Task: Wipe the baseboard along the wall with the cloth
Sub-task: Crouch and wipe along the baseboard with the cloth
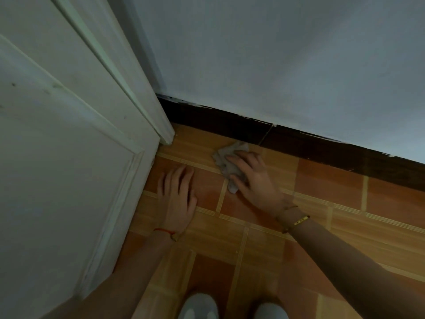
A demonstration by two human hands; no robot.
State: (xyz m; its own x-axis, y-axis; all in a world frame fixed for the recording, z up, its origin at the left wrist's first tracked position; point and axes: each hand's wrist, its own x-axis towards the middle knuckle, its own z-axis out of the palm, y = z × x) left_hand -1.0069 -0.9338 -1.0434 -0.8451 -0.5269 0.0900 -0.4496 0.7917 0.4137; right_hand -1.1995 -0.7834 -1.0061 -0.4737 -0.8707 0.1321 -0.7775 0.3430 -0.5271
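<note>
Clearly little of the wiping can be judged as done: the cloth [230, 163] is seen lying on the floor [322, 226] at frame centre, just beside the baseboard [299, 141] and perhaps touching its foot. At far left a white panelled door [57, 157] is seen. The left hand [178, 194] is laid flat, fingers straight, on glossy orange tiles. The right hand [253, 178] is pressed on the crumpled grey cloth, thumb tucked against it. The dark, chipped baseboard stretches rightward, seemingly unwiped.

We see a pale blue-grey wall [276, 65] in dim light, a white panelled door [57, 157] at left, and orange-brown floor tiles [333, 203] with lighter strips between.
</note>
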